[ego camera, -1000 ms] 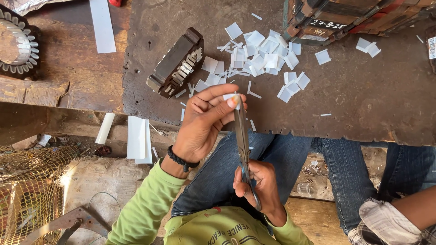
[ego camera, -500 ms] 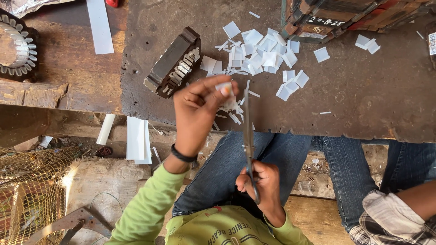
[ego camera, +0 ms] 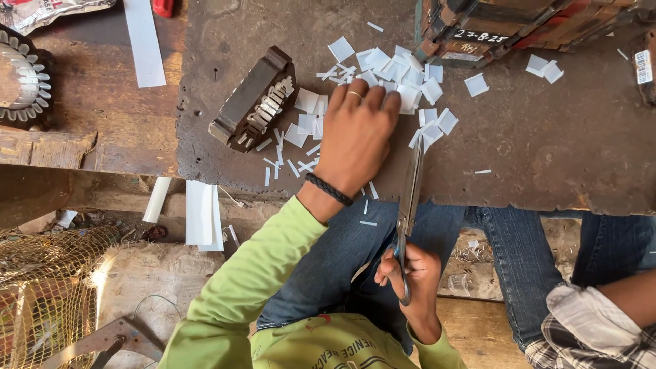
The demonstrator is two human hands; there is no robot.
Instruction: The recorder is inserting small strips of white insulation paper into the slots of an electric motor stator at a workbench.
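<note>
My left hand (ego camera: pixel 359 133), in a green sleeve with a dark wristband, lies palm down on a heap of small white paper pieces (ego camera: pixel 403 72) on the dark metal bench top (ego camera: pixel 547 137). Its fingers are stretched out on the pieces and grip nothing that I can see. Lower down, over my lap, my right hand (ego camera: pixel 413 283) grips the handles of long scissors (ego camera: pixel 412 188). The blades are closed and point up to the bench edge, just right of my left wrist. Thin paper slivers (ego camera: pixel 290 160) lie left of the hand.
A laminated metal core piece (ego camera: pixel 253 102) lies left of the heap. A round toothed core (ego camera: pixel 20 75) and a white strip (ego camera: pixel 143 41) rest on the wooden bench. Folded white sheets (ego camera: pixel 203 213) hang below. Stacked blocks (ego camera: pixel 506 24) stand top right. Another person's plaid sleeve (ego camera: pixel 594 328) is at bottom right.
My left hand has gone from holding a small white piece near the scissors' tip up onto the heap, where it now lies flat. The scissors have shifted slightly right.
</note>
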